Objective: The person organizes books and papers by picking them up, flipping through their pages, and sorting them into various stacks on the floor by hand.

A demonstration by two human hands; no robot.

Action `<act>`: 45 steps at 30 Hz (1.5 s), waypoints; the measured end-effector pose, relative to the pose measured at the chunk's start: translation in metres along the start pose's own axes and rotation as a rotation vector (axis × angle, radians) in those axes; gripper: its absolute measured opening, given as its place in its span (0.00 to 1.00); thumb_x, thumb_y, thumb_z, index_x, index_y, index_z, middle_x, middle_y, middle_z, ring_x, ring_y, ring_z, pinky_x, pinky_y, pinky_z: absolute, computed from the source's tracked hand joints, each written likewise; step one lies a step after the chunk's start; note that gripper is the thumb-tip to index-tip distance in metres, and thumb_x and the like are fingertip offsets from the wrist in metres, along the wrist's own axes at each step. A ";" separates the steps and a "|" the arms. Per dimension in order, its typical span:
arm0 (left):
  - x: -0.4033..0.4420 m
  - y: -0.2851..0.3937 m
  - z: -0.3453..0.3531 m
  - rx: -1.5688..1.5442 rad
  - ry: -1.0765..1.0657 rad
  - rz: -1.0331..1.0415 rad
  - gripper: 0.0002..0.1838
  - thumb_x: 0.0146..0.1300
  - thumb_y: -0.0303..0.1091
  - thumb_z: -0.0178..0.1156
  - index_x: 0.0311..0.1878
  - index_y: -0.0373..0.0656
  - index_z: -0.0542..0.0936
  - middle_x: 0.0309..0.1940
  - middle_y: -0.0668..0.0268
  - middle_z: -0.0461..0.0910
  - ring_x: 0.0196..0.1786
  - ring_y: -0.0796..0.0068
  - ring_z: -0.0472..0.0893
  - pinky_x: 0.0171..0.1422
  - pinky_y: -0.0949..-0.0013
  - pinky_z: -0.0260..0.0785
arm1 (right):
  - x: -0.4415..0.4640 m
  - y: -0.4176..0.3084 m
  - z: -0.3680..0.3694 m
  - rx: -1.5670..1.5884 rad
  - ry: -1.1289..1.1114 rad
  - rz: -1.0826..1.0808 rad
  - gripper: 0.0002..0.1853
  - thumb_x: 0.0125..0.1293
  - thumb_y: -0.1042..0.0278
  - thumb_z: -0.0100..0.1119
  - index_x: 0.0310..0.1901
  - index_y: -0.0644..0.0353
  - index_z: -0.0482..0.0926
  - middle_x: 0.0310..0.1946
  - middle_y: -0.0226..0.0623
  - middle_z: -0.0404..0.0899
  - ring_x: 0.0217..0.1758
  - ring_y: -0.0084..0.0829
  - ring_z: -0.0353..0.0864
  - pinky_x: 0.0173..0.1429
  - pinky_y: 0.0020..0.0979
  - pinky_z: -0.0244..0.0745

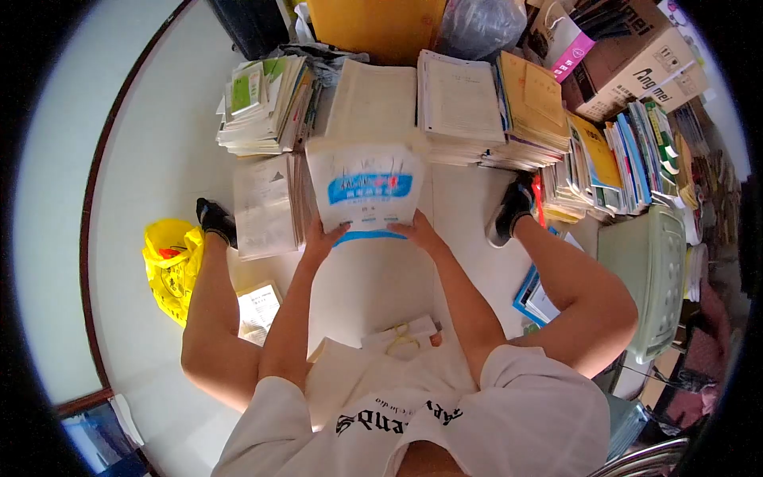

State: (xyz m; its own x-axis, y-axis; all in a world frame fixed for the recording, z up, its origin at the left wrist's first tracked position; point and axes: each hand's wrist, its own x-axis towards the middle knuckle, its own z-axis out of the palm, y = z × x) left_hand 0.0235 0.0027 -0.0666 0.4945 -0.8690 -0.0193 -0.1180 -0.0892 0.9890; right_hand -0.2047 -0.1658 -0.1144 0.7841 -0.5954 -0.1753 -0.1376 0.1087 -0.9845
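Note:
A white paper stack with a blue printed band (pixel 369 187) is held between my two hands, raised at the middle of the view. My left hand (pixel 324 237) grips its lower left corner, fingers closed round the edge. At the lower right corner my right hand (pixel 416 230) does the same. Just left of it lies a low pile of pale papers (pixel 265 205). Behind it is a stack of cream sheets (pixel 373 99), partly hidden by the held papers.
Further piles include mixed books (pixel 274 111), white papers (pixel 461 95) and brown folders (pixel 534 95). A yellow bag (pixel 171 274) lies at left, a green plastic bin (pixel 640 278) at right. Cardboard boxes (pixel 636 71) stand behind. A booklet (pixel 261 308) lies beside my left leg.

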 end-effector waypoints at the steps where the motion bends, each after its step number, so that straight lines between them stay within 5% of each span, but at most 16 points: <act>1: 0.006 0.018 -0.003 -0.029 0.013 0.014 0.28 0.59 0.29 0.74 0.61 0.37 0.74 0.49 0.62 0.84 0.52 0.71 0.81 0.59 0.67 0.73 | 0.001 -0.019 0.004 0.101 0.015 -0.032 0.31 0.62 0.72 0.72 0.66 0.62 0.70 0.61 0.37 0.78 0.64 0.31 0.75 0.67 0.35 0.72; 6: 0.053 0.130 -0.008 0.272 0.109 0.285 0.28 0.61 0.32 0.71 0.63 0.37 0.74 0.53 0.61 0.82 0.55 0.71 0.79 0.62 0.67 0.71 | 0.029 -0.109 0.015 0.101 0.159 -0.198 0.34 0.64 0.65 0.71 0.69 0.61 0.66 0.61 0.44 0.77 0.64 0.37 0.75 0.68 0.39 0.71; 8: 0.104 0.127 -0.023 -0.022 0.079 -0.028 0.33 0.60 0.39 0.73 0.67 0.43 0.74 0.59 0.57 0.80 0.59 0.63 0.80 0.64 0.60 0.71 | 0.052 -0.132 0.015 0.257 0.303 -0.334 0.33 0.66 0.61 0.69 0.68 0.64 0.67 0.59 0.44 0.78 0.61 0.36 0.76 0.65 0.39 0.72; 15: 0.225 0.148 -0.029 0.053 -0.062 -0.120 0.31 0.61 0.45 0.72 0.63 0.38 0.76 0.54 0.59 0.82 0.56 0.67 0.80 0.65 0.64 0.67 | 0.122 -0.191 -0.016 0.277 0.429 -0.107 0.34 0.65 0.54 0.69 0.66 0.65 0.69 0.59 0.42 0.77 0.63 0.32 0.74 0.66 0.32 0.67; 18: 0.273 0.126 -0.027 -0.035 -0.090 -0.153 0.33 0.60 0.49 0.72 0.63 0.38 0.77 0.56 0.56 0.82 0.58 0.63 0.79 0.66 0.63 0.67 | 0.151 -0.185 -0.030 0.222 0.493 -0.377 0.31 0.64 0.59 0.70 0.63 0.68 0.70 0.55 0.47 0.80 0.58 0.41 0.78 0.64 0.38 0.71; 22: 0.270 0.109 -0.030 -0.143 -0.227 -0.383 0.40 0.61 0.52 0.71 0.69 0.38 0.69 0.63 0.52 0.76 0.62 0.59 0.78 0.68 0.58 0.67 | 0.184 -0.149 -0.054 0.058 0.419 -0.257 0.34 0.64 0.61 0.69 0.66 0.70 0.66 0.56 0.50 0.79 0.60 0.42 0.78 0.66 0.39 0.70; 23: 0.266 0.097 -0.036 0.177 -0.369 -0.151 0.42 0.62 0.53 0.70 0.70 0.36 0.67 0.63 0.51 0.76 0.63 0.58 0.77 0.68 0.58 0.67 | 0.191 -0.137 -0.056 -0.001 0.476 -0.147 0.34 0.65 0.62 0.68 0.66 0.70 0.66 0.56 0.52 0.79 0.61 0.44 0.77 0.66 0.40 0.70; 26: 0.259 0.107 -0.010 0.319 -0.119 -0.484 0.39 0.66 0.50 0.67 0.71 0.34 0.66 0.63 0.55 0.77 0.63 0.58 0.77 0.69 0.59 0.68 | 0.225 -0.093 -0.059 -0.147 0.575 -0.007 0.28 0.66 0.65 0.67 0.62 0.69 0.69 0.55 0.52 0.79 0.60 0.43 0.78 0.65 0.38 0.71; 29: 0.297 0.027 -0.026 0.076 -0.196 -0.388 0.43 0.65 0.50 0.68 0.73 0.34 0.61 0.69 0.51 0.70 0.72 0.57 0.68 0.75 0.52 0.58 | 0.228 -0.097 -0.049 -0.184 0.685 0.067 0.22 0.66 0.67 0.66 0.58 0.68 0.75 0.53 0.49 0.80 0.56 0.40 0.80 0.60 0.37 0.73; 32: 0.284 0.034 -0.023 -0.167 -0.191 -0.329 0.43 0.64 0.50 0.69 0.73 0.34 0.61 0.67 0.51 0.73 0.71 0.58 0.69 0.76 0.54 0.57 | 0.236 -0.095 -0.048 -0.092 0.744 0.094 0.21 0.65 0.69 0.66 0.57 0.68 0.75 0.53 0.49 0.80 0.54 0.40 0.81 0.58 0.37 0.74; 38: 0.262 0.051 -0.016 -0.019 -0.186 -0.132 0.40 0.68 0.46 0.66 0.75 0.37 0.61 0.65 0.54 0.75 0.67 0.60 0.72 0.75 0.60 0.60 | 0.231 -0.113 -0.044 0.035 0.759 0.062 0.21 0.62 0.73 0.68 0.55 0.69 0.76 0.52 0.50 0.81 0.52 0.41 0.81 0.57 0.38 0.74; 41: 0.241 0.090 -0.005 0.178 -0.086 -0.101 0.31 0.72 0.37 0.60 0.72 0.34 0.63 0.61 0.55 0.78 0.61 0.63 0.77 0.68 0.63 0.66 | 0.234 -0.111 -0.042 -0.181 0.821 0.032 0.27 0.56 0.69 0.72 0.56 0.70 0.73 0.50 0.56 0.82 0.54 0.52 0.82 0.60 0.45 0.75; 44: 0.269 0.026 -0.009 0.127 -0.048 0.056 0.31 0.71 0.36 0.61 0.72 0.34 0.63 0.60 0.54 0.78 0.61 0.64 0.77 0.68 0.62 0.66 | 0.226 -0.117 -0.038 -0.409 0.834 0.059 0.35 0.57 0.65 0.71 0.62 0.72 0.66 0.57 0.60 0.77 0.61 0.54 0.78 0.65 0.47 0.72; 45: 0.251 0.063 -0.004 0.198 -0.010 -0.057 0.32 0.72 0.39 0.60 0.72 0.32 0.63 0.62 0.49 0.76 0.65 0.55 0.75 0.68 0.58 0.66 | 0.212 -0.139 -0.034 -0.343 0.690 0.137 0.39 0.58 0.63 0.70 0.67 0.71 0.61 0.64 0.61 0.71 0.68 0.54 0.71 0.71 0.48 0.65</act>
State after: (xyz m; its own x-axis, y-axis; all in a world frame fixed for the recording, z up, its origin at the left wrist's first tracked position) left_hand 0.1433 -0.2191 -0.0084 0.4970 -0.8644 -0.0769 -0.2571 -0.2313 0.9383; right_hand -0.0406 -0.3343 -0.0150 0.2090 -0.9668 -0.1471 -0.4736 0.0315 -0.8802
